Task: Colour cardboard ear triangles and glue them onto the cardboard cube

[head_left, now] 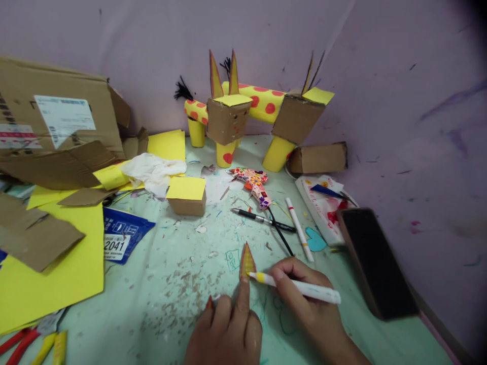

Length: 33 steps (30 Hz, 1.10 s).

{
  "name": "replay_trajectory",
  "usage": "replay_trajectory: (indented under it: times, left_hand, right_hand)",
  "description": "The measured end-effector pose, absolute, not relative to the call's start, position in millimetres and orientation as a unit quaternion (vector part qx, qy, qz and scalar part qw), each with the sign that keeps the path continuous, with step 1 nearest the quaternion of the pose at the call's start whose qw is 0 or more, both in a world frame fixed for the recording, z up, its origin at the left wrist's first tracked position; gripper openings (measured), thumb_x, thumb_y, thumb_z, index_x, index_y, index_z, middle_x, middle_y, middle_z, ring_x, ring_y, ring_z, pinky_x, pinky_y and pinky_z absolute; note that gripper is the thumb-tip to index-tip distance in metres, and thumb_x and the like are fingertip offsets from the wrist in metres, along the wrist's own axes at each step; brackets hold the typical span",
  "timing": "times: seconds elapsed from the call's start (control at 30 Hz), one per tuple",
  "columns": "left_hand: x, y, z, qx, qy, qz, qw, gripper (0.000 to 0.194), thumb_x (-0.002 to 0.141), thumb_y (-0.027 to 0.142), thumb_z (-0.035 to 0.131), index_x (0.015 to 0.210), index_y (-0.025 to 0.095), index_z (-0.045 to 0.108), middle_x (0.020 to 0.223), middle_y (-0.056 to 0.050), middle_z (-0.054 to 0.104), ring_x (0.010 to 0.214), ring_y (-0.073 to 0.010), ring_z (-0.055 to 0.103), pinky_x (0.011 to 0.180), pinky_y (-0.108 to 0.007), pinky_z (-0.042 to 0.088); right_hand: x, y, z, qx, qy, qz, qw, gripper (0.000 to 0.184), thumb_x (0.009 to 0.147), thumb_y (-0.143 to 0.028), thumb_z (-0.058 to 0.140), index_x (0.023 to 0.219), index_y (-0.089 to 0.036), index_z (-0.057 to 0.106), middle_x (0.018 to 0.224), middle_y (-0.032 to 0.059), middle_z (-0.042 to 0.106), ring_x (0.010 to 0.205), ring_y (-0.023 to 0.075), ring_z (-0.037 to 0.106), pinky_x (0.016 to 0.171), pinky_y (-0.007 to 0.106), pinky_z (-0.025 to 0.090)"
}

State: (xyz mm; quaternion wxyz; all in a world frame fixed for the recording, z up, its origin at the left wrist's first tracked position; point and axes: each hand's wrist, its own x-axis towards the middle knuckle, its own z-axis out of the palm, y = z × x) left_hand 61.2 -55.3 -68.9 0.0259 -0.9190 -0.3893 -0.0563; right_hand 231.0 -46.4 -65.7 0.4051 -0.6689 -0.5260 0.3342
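Here we are at the pale green tabletop (152, 284), and the right hand (308, 299) has the white marker (304, 288) pinched between thumb and fingers, its yellow tip right on the small pointed cardboard piece (247, 261). That piece lies flat at the near middle of the table, yellow inside a reddish-brown edge, and the left hand (228, 329) pins its base with an outstretched index finger, the other fingers curled. A small red-brown point (209, 303) shows at those curled fingers; whether they grip it, I cannot tell. Just beyond, a black pen (262, 220) lies across the table, its middle crossed by a dark cable (280, 234), with a capped white marker (299, 228) slanting beside a blue paper heart (315, 239). Over to the right, there's the dark-screened phone (376, 263). Farther back comes the flower-patterned glue gun (254, 183), then a small box with a yellow top (186, 196) to its left. And at the rear, two spotted box-headed figures, the left one (228, 121) and the right one (299, 119), stand with pointed ears up!
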Motion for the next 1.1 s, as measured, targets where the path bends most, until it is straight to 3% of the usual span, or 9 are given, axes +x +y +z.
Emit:
replay_trajectory:
  times: [0.17,0.37,0.53,0.7,1.1]
  left_hand:
    - [61.6,-55.1,-67.2,-0.919,-0.389,-0.059,0.027,0.012,0.084,0.015,0.049,0.082,0.021,0.060,0.122,-0.003,0.061,0.077,-0.0172,0.051,0.063,-0.029,0.045]
    - [60.9,-55.5,-68.4,-0.921,-0.385,-0.051,0.031,0.012,0.083,0.014,0.049,0.079,0.020,0.059,0.126,-0.003,0.058,0.075,-0.0163,0.051,0.063,-0.029,0.045]
    - [60.5,-55.9,-70.3,-0.920,-0.386,-0.054,0.035,0.013,0.083,0.014,0.049,0.084,0.020,0.060,0.124,-0.004,0.060,0.078,-0.0169,0.051,0.065,-0.029,0.045]
    - [60.1,-55.6,-70.2,-0.922,-0.383,-0.056,0.026,0.013,0.083,0.012,0.049,0.079,0.019,0.059,0.126,-0.004,0.059,0.078,-0.0162,0.051,0.066,-0.029,0.045]
    - [59.9,-55.2,-70.5,-0.922,-0.381,-0.061,0.036,0.010,0.083,0.015,0.050,0.077,0.019,0.058,0.126,-0.004,0.059,0.077,-0.0160,0.051,0.065,-0.028,0.045]
  right_hand:
    - [230.6,-42.8,-62.3,-0.671,-0.523,0.335,0.406,0.020,0.084,-0.035,0.054,0.079,-0.020,0.066,0.060,-0.0026,0.058,0.052,0.0123,0.051,0.047,0.019,0.039]
    - [231.8,-43.1,-64.2,-0.656,-0.539,0.342,0.402,0.026,0.083,-0.032,0.051,0.062,-0.019,0.059,0.050,-0.0041,0.050,0.046,0.0109,0.046,0.043,0.019,0.035]
    - [230.7,-42.3,-64.0,-0.658,-0.533,0.347,0.403,0.022,0.083,-0.033,0.052,0.071,-0.019,0.063,0.057,-0.0030,0.056,0.050,0.0114,0.048,0.045,0.020,0.035]
    - [231.5,-42.9,-64.3,-0.654,-0.543,0.342,0.401,0.027,0.082,-0.033,0.051,0.060,-0.019,0.057,0.049,-0.0043,0.049,0.046,0.0108,0.045,0.043,0.020,0.033]
    - [231.0,-43.2,-66.0,-0.659,-0.538,0.343,0.399,0.026,0.082,-0.032,0.051,0.060,-0.018,0.058,0.049,-0.0042,0.049,0.045,0.0108,0.044,0.043,0.020,0.033]
